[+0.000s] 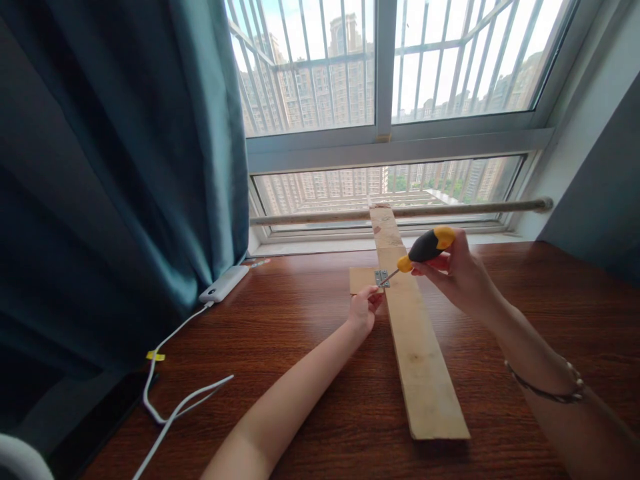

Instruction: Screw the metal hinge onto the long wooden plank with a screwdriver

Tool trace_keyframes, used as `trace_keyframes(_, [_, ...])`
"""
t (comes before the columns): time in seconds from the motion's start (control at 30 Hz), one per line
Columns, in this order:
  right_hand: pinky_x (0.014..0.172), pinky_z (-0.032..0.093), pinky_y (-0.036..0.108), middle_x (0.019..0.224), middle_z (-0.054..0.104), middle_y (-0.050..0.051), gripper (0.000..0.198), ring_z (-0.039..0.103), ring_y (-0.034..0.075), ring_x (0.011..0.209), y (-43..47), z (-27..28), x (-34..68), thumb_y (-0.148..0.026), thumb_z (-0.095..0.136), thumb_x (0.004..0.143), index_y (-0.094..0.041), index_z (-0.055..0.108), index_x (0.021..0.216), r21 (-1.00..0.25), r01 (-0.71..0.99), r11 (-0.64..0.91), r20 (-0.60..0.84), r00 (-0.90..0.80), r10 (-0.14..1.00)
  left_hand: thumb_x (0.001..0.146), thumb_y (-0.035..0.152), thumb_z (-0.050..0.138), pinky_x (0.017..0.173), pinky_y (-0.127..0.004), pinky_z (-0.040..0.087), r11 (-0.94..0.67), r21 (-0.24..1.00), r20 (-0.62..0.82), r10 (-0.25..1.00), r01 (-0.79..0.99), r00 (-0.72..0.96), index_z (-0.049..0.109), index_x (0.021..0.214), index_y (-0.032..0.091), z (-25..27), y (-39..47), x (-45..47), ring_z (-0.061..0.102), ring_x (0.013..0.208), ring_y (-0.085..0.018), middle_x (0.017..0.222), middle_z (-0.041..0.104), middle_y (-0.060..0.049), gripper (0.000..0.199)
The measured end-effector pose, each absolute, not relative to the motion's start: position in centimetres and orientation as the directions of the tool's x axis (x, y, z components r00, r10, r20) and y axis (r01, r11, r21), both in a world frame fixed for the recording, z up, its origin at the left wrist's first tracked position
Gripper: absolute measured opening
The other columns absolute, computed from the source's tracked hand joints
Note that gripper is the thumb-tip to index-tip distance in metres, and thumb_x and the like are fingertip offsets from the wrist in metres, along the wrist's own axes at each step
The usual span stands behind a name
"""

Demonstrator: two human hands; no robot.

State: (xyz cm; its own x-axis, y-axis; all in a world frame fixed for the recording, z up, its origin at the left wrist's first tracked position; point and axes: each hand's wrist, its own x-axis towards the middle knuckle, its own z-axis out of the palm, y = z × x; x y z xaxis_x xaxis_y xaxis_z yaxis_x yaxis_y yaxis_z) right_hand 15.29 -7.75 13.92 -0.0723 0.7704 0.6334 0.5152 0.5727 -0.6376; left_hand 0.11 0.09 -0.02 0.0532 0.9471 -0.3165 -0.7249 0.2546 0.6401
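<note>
The right hand (453, 270) grips a yellow-and-black screwdriver (425, 249), tip at a grey metal hinge (381, 274) across the left edge of a long, pale wooden board (420, 360). The left hand (365, 309) curls at the hinge's near side, its hold unclear. A more upright shaft (393, 275) should slip less.

hands (364, 311): 2 | screwdriver (424, 247): 1 | hinge (381, 274): 1 | boards (419, 360): 2 (one long, one short) | curtain (125, 167): 1 | bracelet (565, 398): 1 | white box (226, 283): 1

No legible text or numbers.
Small yellow tag (155, 357) at thin white cable (156, 443), too small to read; white oblong plastic device (227, 282), nothing legible either.
</note>
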Motion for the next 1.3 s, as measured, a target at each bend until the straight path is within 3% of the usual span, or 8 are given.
trace_keyframes(0.2, [0.042, 0.048, 0.025, 0.07, 0.064, 0.0, 0.048, 0.065, 0.02, 0.055, -7.8, 13.6, 14.1, -0.044, 0.068, 0.066, -0.023, 0.034, 0.093, -0.501, 0.694, 0.517, 0.765, 0.074, 0.64, 0.06, 0.006, 0.061, 0.055, -0.019, 0.042, 0.26, 0.636, -0.324, 0.945, -0.726, 0.055, 0.057, 0.064, 0.011, 0.3, 0.0, 0.2, 0.055, 0.05, -0.007, 0.061, 0.062, -0.001, 0.008])
trace_keyframes(0.33, [0.042, 0.046, 0.025, 0.066, 0.06, -0.002, 0.048, 0.06, 0.017, 0.05, -7.9, 13.6, 13.8, -0.043, 0.068, 0.065, -0.023, 0.036, 0.094, -0.433, 0.767, 0.473, 0.8, 0.086, 0.594, 0.06, 0.006, 0.062, 0.055, -0.019, 0.043, 0.249, 0.64, -0.313, 0.948, -0.726, 0.049, 0.057, 0.065, 0.011, 0.2, 0.0, 0.3, 0.055, 0.051, -0.008, 0.06, 0.062, -0.001, 0.009])
trace_keyframes(0.47, [0.046, 0.049, 0.027, 0.075, 0.063, 0.0, 0.045, 0.061, 0.018, 0.053, -7.7, 13.5, 14.0, -0.042, 0.067, 0.068, -0.024, 0.035, 0.094, -0.544, 0.688, 0.48, 0.731, 0.108, 0.673, 0.06, 0.006, 0.062, 0.054, -0.02, 0.042, 0.25, 0.652, -0.314, 0.948, -0.716, 0.045, 0.058, 0.066, 0.011, 0.2, -0.1, 0.3, 0.055, 0.051, -0.008, 0.061, 0.062, -0.001, 0.009])
trace_keyframes(0.63, [0.044, 0.053, 0.028, 0.088, 0.066, 0.003, 0.045, 0.063, 0.017, 0.053, -7.1, 13.0, 14.2, -0.041, 0.064, 0.073, -0.025, 0.028, 0.095, -0.772, 0.36, 0.523, 0.582, 0.073, 0.81, 0.06, 0.007, 0.063, 0.055, -0.02, 0.042, 0.248, 0.662, -0.309, 0.95, -0.707, 0.043, 0.058, 0.067, 0.012, 0.1, -0.2, 0.3, 0.056, 0.053, -0.008, 0.063, 0.063, -0.002, 0.011])
trace_keyframes(0.87, [0.048, 0.056, 0.03, 0.087, 0.066, 0.004, 0.048, 0.065, 0.018, 0.052, -6.9, 13.0, 14.5, -0.038, 0.069, 0.069, -0.024, 0.029, 0.092, -0.803, 0.28, 0.526, 0.565, 0.079, 0.821, 0.059, 0.007, 0.063, 0.055, -0.02, 0.042, 0.256, 0.662, -0.316, 0.948, -0.704, 0.048, 0.058, 0.068, 0.012, 0.3, -0.2, 0.2, 0.056, 0.053, -0.009, 0.062, 0.063, -0.002, 0.011])
trace_keyframes(1.3, [0.047, 0.055, 0.03, 0.081, 0.066, 0.001, 0.05, 0.064, 0.018, 0.053, -7.1, 13.0, 14.4, -0.046, 0.069, 0.066, -0.025, 0.035, 0.096, -0.774, 0.324, 0.543, 0.585, 0.041, 0.81, 0.06, 0.007, 0.062, 0.054, -0.02, 0.042, 0.252, 0.664, -0.302, 0.952, -0.704, 0.056, 0.058, 0.07, 0.012, 0.0, 0.0, 0.2, 0.057, 0.052, -0.008, 0.065, 0.064, -0.003, 0.012])
